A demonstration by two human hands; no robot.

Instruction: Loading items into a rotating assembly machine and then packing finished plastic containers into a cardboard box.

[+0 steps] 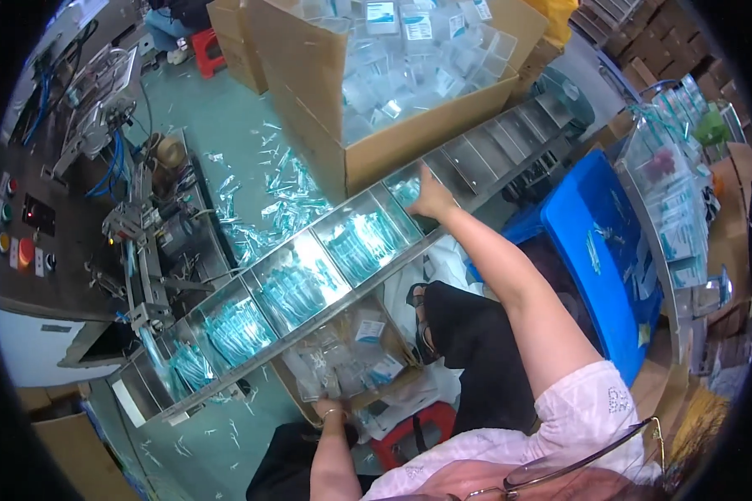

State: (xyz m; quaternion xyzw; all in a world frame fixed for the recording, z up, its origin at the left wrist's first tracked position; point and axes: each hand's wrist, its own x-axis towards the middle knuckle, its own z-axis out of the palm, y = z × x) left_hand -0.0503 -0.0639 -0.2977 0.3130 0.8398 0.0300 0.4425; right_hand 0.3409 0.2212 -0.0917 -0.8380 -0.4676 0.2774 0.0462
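My right hand [434, 199] reaches into a compartment of the long metal conveyor [451, 171]. Its finger and thumb lie on either side of a small bunch of slim teal pieces [406, 190]; the other fingers are hidden. Several compartments to the left hold larger heaps of the same teal pieces [361, 244]. Low in front of me, my left hand [331, 409] is at the near edge of a cardboard box [403, 380] of clear plastic boxes [334, 359]. Its fingers are mostly hidden among them, so their grip is unclear.
Behind the conveyor stands a large carton [426, 138] heaped with clear labelled boxes. A machine with a button panel [25, 225] is at the left. To my right is a blue bin [589, 225]. Loose teal pieces [297, 196] litter the floor. A red stool [409, 430] is below me.
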